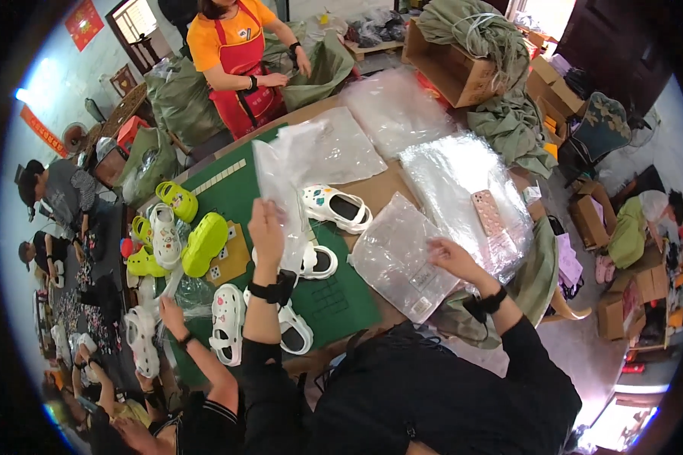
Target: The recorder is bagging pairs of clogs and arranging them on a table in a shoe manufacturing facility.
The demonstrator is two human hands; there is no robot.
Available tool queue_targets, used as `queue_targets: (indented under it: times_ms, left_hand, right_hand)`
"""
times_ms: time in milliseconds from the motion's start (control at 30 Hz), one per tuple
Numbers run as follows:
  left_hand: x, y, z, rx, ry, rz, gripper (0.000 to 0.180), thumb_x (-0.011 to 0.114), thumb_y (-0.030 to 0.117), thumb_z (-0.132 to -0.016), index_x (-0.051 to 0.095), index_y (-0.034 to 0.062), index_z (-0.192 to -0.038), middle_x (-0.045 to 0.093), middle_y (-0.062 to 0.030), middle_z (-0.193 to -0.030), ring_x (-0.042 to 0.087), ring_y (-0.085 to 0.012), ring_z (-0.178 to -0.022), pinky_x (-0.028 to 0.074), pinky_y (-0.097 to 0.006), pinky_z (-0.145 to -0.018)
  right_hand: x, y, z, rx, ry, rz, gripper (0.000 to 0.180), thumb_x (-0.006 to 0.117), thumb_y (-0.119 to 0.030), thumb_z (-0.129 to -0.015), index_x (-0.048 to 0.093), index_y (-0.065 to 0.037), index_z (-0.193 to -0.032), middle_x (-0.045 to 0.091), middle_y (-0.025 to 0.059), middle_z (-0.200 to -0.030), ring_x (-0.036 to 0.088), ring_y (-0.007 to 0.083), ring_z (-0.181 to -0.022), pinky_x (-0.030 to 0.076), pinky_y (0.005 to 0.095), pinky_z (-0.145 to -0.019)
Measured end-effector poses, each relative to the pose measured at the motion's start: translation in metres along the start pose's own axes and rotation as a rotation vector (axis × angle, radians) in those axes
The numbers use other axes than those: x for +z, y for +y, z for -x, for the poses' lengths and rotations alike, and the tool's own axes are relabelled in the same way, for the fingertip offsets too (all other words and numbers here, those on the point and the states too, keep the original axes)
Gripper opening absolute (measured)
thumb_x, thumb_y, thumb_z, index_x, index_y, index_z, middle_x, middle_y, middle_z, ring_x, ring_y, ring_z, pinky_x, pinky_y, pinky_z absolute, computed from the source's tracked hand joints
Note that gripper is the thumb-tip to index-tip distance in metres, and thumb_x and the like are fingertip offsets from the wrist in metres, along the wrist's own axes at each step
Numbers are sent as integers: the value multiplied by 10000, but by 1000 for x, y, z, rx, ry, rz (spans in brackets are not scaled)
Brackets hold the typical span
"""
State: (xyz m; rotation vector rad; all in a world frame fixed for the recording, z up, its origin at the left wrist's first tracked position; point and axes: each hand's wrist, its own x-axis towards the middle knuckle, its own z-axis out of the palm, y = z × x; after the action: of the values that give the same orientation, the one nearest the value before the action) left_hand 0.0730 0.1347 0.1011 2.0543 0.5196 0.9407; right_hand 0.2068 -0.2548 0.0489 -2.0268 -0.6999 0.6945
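Note:
My left hand is raised above the green mat, its fingers pressed together at the edge of a clear plastic bag that stands up beyond it. Around that forearm lie white clogs: a decorated clog past the hand, another white clog to its right and a third clog by the wrist. To the right, my right hand rests its fingertips on the edge of a flat clear bag, fingers loosely apart. Both wrists wear black bands.
Lime-green clogs stand at left on the green mat. A co-worker's hand holds plastic beside them. A phone lies on a shiny bag stack. Across the table stands a person in a red apron; a cardboard box is behind.

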Motion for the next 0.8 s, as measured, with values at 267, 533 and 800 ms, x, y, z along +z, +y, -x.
queue_targets:
  times_ms: [267, 533, 800]
  left_hand:
    - [-64, 39, -15, -326, -32, 1179, 281, 421, 140, -977, 435, 108, -1255, 572, -88, -1170, 595, -195, -1008, 522, -350, -852]
    - [-80, -29, -31, -534, 1, 907, 415, 431, 135, -964, 323, 92, -1363, 505, -97, -1261, 551, -223, -1085, 470, -385, -935]
    - [-76, -9, 14, -185, 58, 379, 534, 441, 136, -948, 212, 71, -1427, 380, -144, -1356, 492, -241, -1151, 385, -364, -985]
  right_hand:
    - [65, -65, -181, -91, -165, -467, 698, 595, -428, -872, 309, -50, -1384, 413, 171, -1353, 439, 246, -1189, 407, 341, -947]
    - [133, -90, -243, 55, -639, -996, 386, 545, -308, -925, 513, -51, -1212, 613, 94, -1086, 607, 188, -975, 488, 344, -883]
    - [66, -26, -387, -62, 224, -1382, 201, 554, -259, -921, 582, -86, -1019, 580, 41, -916, 574, 181, -839, 510, 299, -746]
